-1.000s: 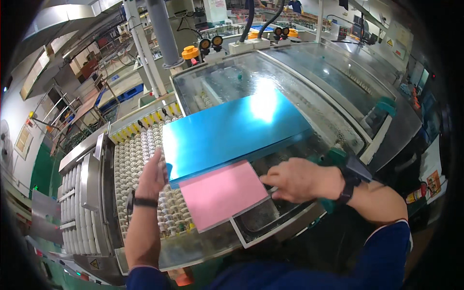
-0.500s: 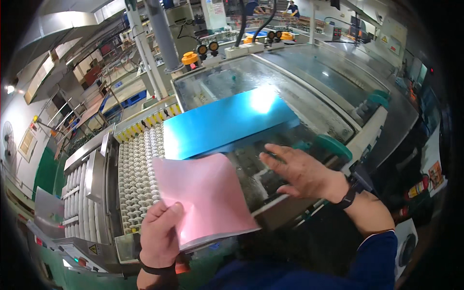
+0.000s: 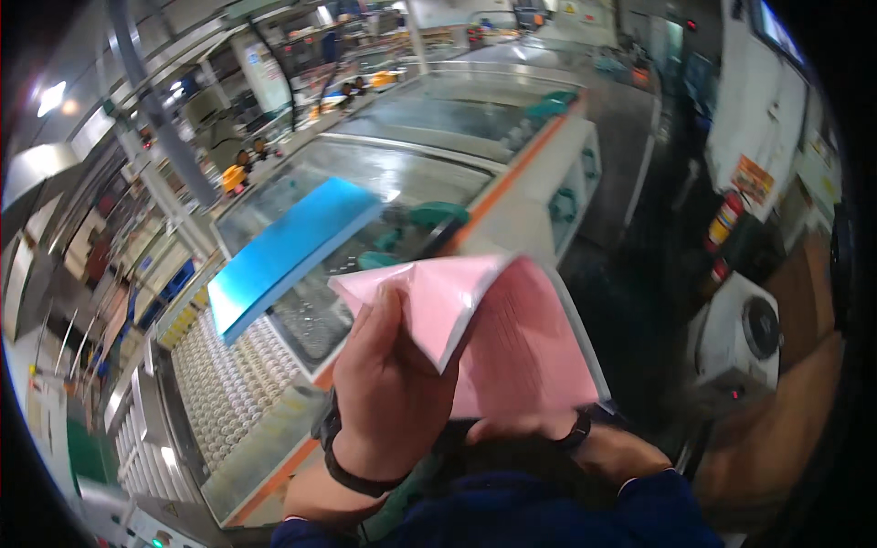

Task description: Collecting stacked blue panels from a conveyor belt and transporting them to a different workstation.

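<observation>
A pink sheet with a pale underside is held up in front of me, its upper left part folded over and creased. My left hand is closed on the folded part, thumb on top. At the sheet's lower edge, my right hand shows only in part. Its fingers are hidden and blurred, so whether it grips the sheet cannot be made out. Beyond my left hand, a shiny blue panel rests on the machine's clear cover, touched by neither hand.
A bed of white rollers lies at the left, below the panel. Green handles stand along the machine's orange-edged side. On the right are a red fire extinguisher and a white unit with a round dark fan.
My view has swung right. The pink sheet has moved right relative to the machine and is now folded over. My right hand, open over the machine before, is now at the sheet's lower edge.
</observation>
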A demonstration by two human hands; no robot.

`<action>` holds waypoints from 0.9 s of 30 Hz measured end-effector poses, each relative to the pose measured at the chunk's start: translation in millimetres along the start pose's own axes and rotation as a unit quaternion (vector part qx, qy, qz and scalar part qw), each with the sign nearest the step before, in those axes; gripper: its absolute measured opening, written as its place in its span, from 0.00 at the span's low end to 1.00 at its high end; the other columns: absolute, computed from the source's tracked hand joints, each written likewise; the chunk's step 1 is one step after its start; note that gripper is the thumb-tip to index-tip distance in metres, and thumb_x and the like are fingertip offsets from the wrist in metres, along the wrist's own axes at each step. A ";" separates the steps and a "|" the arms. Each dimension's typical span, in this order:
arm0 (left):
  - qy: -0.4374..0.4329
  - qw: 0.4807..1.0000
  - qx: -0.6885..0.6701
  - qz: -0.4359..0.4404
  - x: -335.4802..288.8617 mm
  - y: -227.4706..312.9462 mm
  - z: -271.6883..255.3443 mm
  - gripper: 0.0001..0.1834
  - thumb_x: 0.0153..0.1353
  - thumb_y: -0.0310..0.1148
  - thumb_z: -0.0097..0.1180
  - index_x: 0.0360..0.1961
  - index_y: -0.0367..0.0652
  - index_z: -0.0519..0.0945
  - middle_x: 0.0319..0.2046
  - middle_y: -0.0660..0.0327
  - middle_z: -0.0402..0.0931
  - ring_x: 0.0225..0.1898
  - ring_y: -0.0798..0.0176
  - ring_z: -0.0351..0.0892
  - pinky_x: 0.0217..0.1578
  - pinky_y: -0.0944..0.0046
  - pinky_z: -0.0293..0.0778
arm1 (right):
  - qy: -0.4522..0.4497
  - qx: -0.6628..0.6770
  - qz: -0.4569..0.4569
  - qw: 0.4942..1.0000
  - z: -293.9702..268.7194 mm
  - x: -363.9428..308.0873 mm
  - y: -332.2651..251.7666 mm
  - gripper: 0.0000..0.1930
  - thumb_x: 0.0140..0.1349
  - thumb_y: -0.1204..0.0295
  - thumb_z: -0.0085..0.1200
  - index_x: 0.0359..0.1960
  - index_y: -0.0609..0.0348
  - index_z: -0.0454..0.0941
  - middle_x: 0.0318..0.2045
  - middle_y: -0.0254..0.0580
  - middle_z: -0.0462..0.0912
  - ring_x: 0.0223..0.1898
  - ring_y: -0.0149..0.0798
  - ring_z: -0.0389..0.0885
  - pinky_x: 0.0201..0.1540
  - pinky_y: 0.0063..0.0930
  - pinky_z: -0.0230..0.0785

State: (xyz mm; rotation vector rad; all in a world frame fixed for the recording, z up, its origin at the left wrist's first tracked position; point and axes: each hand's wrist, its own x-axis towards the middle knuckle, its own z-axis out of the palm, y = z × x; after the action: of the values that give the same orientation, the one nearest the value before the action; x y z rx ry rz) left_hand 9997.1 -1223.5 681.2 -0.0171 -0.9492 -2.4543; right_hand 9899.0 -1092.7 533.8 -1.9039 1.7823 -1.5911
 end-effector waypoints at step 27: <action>-0.388 0.746 0.185 -0.508 -78.6 -230.0 -66.6 0.17 0.65 0.30 0.58 0.52 0.31 0.76 0.47 0.58 0.79 0.47 0.66 0.76 0.50 0.65 0.72 | 0.771 0.115 0.251 0.574 37.5 -257.3 -191.3 0.16 0.71 0.70 0.47 0.54 0.68 0.74 0.49 0.43 0.80 0.47 0.33 0.79 0.53 0.29 0.71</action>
State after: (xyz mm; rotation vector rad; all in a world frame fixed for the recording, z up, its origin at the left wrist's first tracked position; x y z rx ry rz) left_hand 9970.9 -1085.6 471.9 -0.5688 -2.2960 -3.1947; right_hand 10112.3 -854.5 489.4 0.7166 1.7109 -3.0748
